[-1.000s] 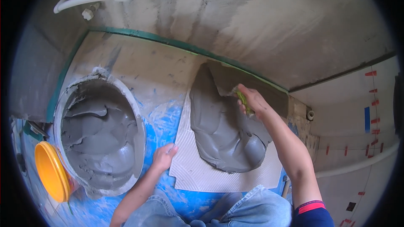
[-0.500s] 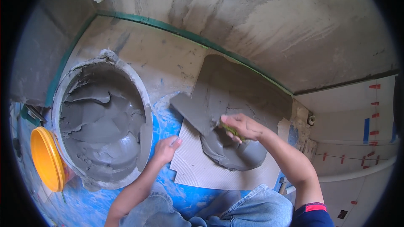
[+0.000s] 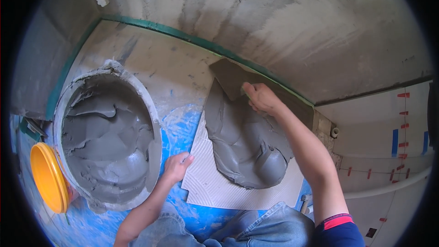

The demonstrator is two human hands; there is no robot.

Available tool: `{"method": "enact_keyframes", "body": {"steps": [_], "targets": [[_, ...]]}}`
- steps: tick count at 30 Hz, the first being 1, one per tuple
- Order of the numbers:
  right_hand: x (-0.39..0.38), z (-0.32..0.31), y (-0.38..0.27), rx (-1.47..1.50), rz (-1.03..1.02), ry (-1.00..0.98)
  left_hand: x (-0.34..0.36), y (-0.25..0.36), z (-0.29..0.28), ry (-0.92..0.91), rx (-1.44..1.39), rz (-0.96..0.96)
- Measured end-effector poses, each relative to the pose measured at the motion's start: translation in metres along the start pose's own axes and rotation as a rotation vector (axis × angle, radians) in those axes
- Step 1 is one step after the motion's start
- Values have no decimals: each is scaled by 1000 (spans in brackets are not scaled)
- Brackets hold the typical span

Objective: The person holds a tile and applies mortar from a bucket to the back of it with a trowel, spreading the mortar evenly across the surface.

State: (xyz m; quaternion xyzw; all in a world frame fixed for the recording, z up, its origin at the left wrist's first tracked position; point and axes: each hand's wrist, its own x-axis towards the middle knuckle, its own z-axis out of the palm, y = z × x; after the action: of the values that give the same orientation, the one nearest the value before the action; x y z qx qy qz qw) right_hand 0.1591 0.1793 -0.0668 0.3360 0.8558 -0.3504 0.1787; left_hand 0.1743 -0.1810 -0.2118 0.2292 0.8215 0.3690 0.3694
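A pale tile [image 3: 201,174] with a ridged back lies in front of me, much of it under a thick layer of grey mortar [image 3: 247,142]. My right hand [image 3: 261,97] is closed around the handle of a flat trowel, whose mortar-coated blade [image 3: 227,77] rests over the far part of the layer. Its grip is mostly hidden by my fingers. At the tile's left edge, my left hand [image 3: 176,168] is closed, thumb and fingertips at the edge. A large round tub [image 3: 156,123] of wet mortar stands to the left of that hand.
A yellow bucket [image 3: 37,169] stands left of the tub. Blue sheeting [image 3: 178,130] covers the floor. Concrete walls with a green strip [image 3: 169,31] along their foot bound the far side. White wall tiles with red clips [image 3: 403,126] and a white pipe [image 3: 388,191] are at right.
My right hand has pushed the trowel away from me, from the tile's middle to its far left corner, spreading the mortar. My left hand stays at the tile's edge.
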Motion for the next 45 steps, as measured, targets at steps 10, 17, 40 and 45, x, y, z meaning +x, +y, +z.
{"method": "enact_keyframes", "body": {"steps": [10,17,40,45], "targets": [[-51,-7,26,336,8,-118,-4,-15,6,19,-1,17],[-28,-3,54,-101,28,110,1,-18,3,14,-38,29],[-241,19,124,-314,231,-178,8,-39,10,-22,-328,55],[-243,-26,193,-393,416,153,8,-32,9,-79,-358,50]]}}
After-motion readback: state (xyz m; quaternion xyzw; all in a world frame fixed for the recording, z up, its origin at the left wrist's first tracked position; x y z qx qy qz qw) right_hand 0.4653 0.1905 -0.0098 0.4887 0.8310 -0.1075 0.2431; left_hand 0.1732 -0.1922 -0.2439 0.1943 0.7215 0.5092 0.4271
